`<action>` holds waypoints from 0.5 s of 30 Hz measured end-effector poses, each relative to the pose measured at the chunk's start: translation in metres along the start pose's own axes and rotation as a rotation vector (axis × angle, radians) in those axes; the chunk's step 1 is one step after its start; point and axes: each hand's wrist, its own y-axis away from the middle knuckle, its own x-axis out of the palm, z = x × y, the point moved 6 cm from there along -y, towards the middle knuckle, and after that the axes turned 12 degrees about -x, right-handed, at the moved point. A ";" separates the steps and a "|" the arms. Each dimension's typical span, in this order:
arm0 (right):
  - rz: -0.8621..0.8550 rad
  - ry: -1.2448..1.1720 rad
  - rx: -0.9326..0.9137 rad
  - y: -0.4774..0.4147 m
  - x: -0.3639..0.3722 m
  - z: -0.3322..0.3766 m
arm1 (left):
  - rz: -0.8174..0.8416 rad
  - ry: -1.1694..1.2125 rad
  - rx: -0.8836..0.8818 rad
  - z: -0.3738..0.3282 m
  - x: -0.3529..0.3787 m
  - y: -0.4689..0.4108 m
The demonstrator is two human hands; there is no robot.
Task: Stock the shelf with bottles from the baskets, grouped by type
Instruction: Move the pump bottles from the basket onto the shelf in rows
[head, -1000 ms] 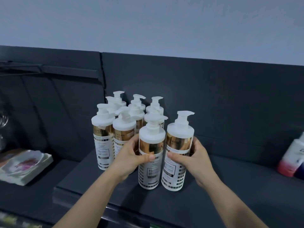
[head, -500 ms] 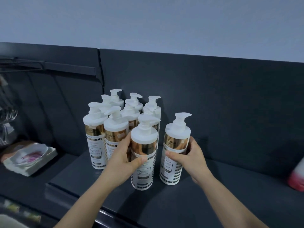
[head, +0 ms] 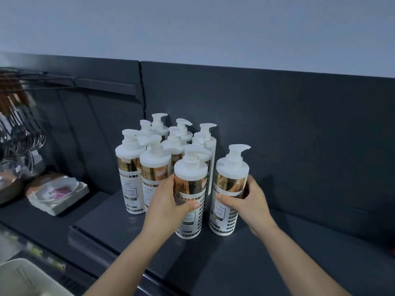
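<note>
Bottles (head: 154, 165) with white pump tops stand close together on a dark shelf (head: 267, 263), near its left end. The left hand (head: 168, 201) is curled round the front bottle (head: 190, 184), thumb across the label. The right hand (head: 250, 204) is curled round the next bottle (head: 230, 178), just beside it. Both are upright. Behind them is a dark back board (head: 299, 124), with a pale wall (head: 192, 28) above. Far left, a flowery dish (head: 57, 190) sits lower down, under hanging whisks (head: 21, 133).

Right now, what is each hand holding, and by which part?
The left hand grips the front pump bottle around its middle, thumb across the label. The right hand grips the neighbouring pump bottle the same way.
</note>
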 end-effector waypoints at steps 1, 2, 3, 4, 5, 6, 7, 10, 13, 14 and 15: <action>0.006 -0.003 0.003 0.001 0.000 0.000 | -0.002 0.001 -0.001 0.001 0.000 0.000; 0.013 -0.007 0.003 0.003 0.000 0.001 | -0.003 -0.002 -0.003 0.001 0.000 0.000; 0.020 -0.010 0.002 0.006 0.000 0.002 | -0.007 -0.004 0.000 0.000 0.000 0.001; 0.029 -0.012 0.000 0.009 0.001 0.004 | -0.011 -0.010 0.007 0.000 0.000 0.002; 0.037 -0.012 -0.001 0.014 0.002 0.006 | -0.017 -0.022 0.015 -0.001 -0.001 0.004; 0.042 -0.011 -0.002 0.019 0.003 0.008 | -0.024 -0.036 0.024 -0.003 -0.002 0.007; 0.043 -0.013 -0.003 0.024 0.004 0.011 | -0.032 -0.049 0.036 -0.005 -0.003 0.009; 0.046 -0.017 -0.010 0.042 0.008 0.024 | -0.079 -0.084 0.066 -0.009 -0.011 0.023; 0.077 -0.017 -0.043 0.059 0.015 0.044 | -0.151 -0.136 0.081 -0.007 -0.024 0.042; 0.095 -0.021 -0.059 0.063 0.019 0.051 | -0.151 -0.138 0.088 -0.004 -0.027 0.048; 0.115 -0.028 -0.073 0.067 0.024 0.059 | -0.127 -0.135 0.079 0.001 -0.028 0.053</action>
